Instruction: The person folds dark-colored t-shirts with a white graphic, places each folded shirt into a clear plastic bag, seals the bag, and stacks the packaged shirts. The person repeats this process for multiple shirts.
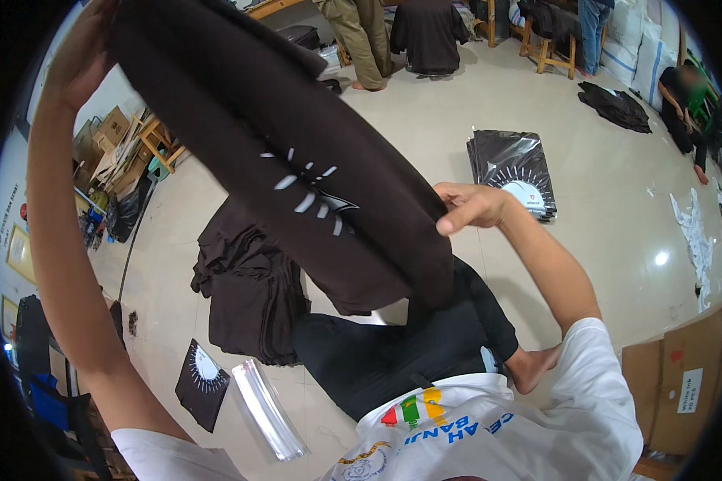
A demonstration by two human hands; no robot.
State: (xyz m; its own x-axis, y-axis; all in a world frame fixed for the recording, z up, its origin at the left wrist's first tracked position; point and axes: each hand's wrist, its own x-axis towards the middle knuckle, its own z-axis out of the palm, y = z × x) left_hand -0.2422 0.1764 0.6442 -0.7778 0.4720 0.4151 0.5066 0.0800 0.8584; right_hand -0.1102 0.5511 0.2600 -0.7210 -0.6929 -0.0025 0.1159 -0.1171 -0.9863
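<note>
A dark brown T-shirt (361, 160) with a white ray-like print hangs stretched slantwise in front of me, creased lengthwise. My left hand (84, 60), raised at the upper left, grips one end; its fingertips are hidden. Thumb and fingers of my right hand (473, 207) pinch the cloth's right edge lower down. Beneath it, to the left of my knee, lies a pile of dark shirts (253, 309). A folded shirt in a clear bag (203, 385) rests on the floor near a stack of clear plastic sleeves (269, 409).
Several bagged shirts (509, 164) are stacked on the floor ahead to the right. Cardboard boxes (682, 377) stand at my right. Farther off are a dark cloth heap (614, 106), white scraps (692, 240), a wooden stool (156, 144) and other people (682, 108).
</note>
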